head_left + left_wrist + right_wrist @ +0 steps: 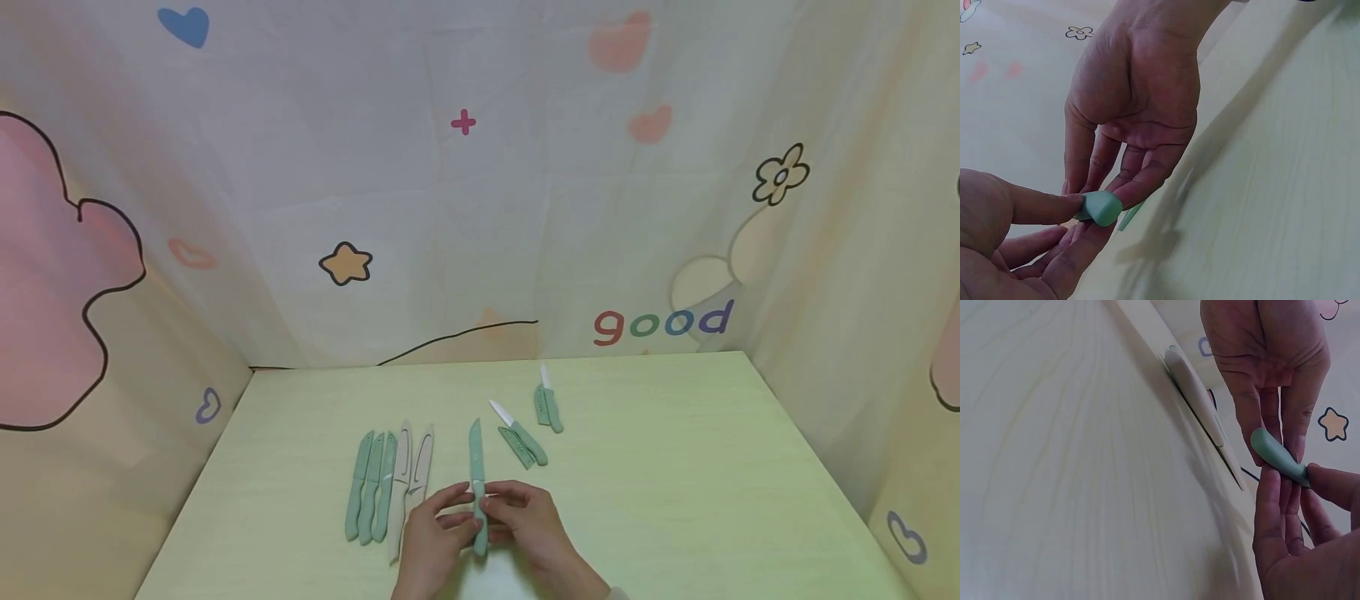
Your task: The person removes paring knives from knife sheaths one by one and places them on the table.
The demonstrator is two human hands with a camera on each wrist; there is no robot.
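Note:
A green knife (pixel 477 454) in a matching green sheath is held upright in the head view, its tip pointing away from me. My left hand (pixel 433 533) pinches the handle from the left, with the thumb on it. From the other side my right hand (pixel 528 521) also pinches the handle, nearer the sheath. Both wrist views show the green handle end (pixel 1102 208) between the two hands; the blade is hidden by the sheath. Beside my left hand lie two beige sheathed knives (pixel 402 458), one handle partly covered by that hand.
Several green sheathed knives (pixel 371 492) lie side by side at the left. Right of centre are two small knives with bare white blades and green handles (pixel 534 447), (pixel 553 410), each beside a loose green sheath (pixel 516 448). A printed curtain (pixel 480 208) stands behind the table.

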